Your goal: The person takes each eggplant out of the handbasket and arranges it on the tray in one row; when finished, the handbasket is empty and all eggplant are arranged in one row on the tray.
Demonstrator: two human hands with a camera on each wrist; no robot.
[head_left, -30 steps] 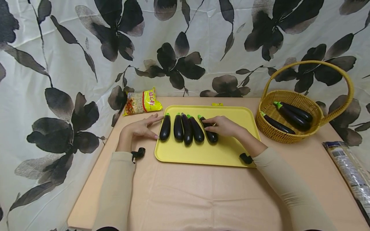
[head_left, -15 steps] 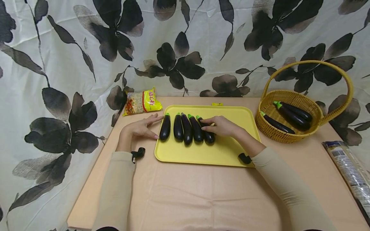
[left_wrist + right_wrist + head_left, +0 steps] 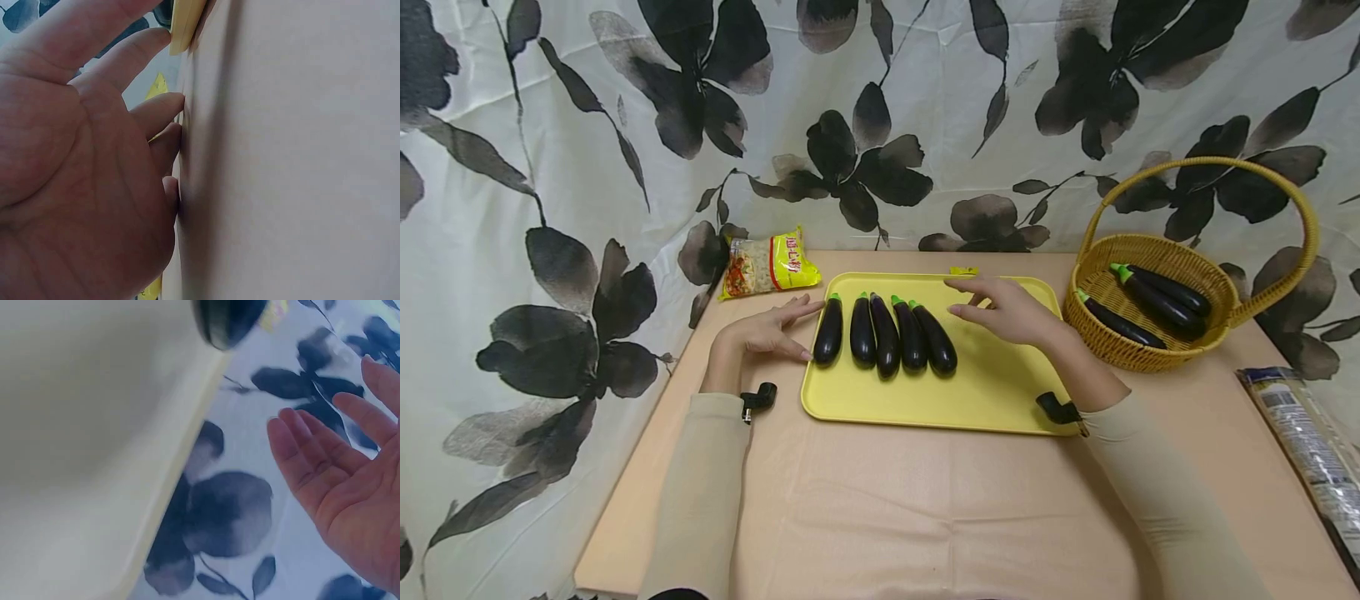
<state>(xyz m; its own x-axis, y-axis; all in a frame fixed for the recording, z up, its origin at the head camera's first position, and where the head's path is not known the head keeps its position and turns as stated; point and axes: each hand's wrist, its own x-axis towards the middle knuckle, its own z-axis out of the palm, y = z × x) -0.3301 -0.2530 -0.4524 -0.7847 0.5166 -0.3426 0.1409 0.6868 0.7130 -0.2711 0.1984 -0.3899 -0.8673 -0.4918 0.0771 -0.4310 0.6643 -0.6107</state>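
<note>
Several dark purple eggplants with green stems lie side by side on a yellow tray (image 3: pixel 910 408) in the head view. My left hand (image 3: pixel 767 329) is at the tray's left edge with relaxed, spread fingers, its thumb beside the leftmost eggplant (image 3: pixel 828 333). In the left wrist view, that hand (image 3: pixel 94 156) has its fingertips by the tray corner (image 3: pixel 185 25). To the right of the tilted rightmost eggplant (image 3: pixel 936 340), my right hand (image 3: pixel 1011 308) hovers over the tray, holding nothing. An eggplant tip (image 3: pixel 225 322) shows in the right wrist view, apart from the loosely extended fingers (image 3: pixel 312 450).
A wicker basket (image 3: pixel 1112 350) with a tall handle holds three eggplants right of the tray. A yellow food packet (image 3: pixel 771 265) lies behind my left hand. At the table's right edge is a long clear plastic package (image 3: pixel 1303 442). A floral cloth (image 3: pixel 925 100) hangs behind.
My right hand slid the rightmost eggplant left against its neighbour, then let go and moved up and right, away from it. The left hand has stayed in place.
</note>
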